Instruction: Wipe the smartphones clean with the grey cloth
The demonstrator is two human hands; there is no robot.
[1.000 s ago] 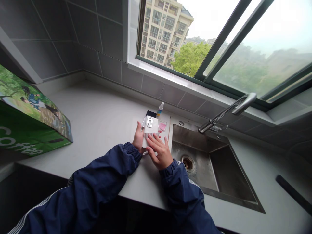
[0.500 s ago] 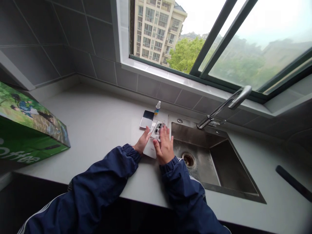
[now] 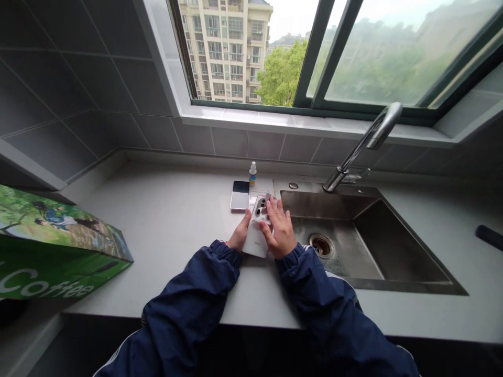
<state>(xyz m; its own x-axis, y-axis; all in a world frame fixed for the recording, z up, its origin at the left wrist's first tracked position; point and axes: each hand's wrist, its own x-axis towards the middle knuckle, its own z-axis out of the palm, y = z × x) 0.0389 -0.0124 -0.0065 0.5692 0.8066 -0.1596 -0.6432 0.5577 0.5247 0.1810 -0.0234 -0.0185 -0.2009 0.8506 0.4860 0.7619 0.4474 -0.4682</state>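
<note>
In the head view, my left hand grips the left edge of a white phone, tilted above the counter with its back and round camera lenses facing up. My right hand lies over the upper right of the phone, fingers extended. Under its fingers and thumb is a thin pale grey cloth, pressed against the back near the lenses; most of it is hidden. Just beyond my left hand another phone lies flat, its upper part dark and lower part light. A small white-capped spray bottle stands behind it.
To the right is a steel sink with a chrome faucet behind it. A green box with "Coffee" lettering stands at the left. A dark object lies at the far right. A window runs above the counter.
The camera view has turned, so the scene sits differently. Both hands keep hold of the phone and cloth, with the right fingers still over the camera area.
</note>
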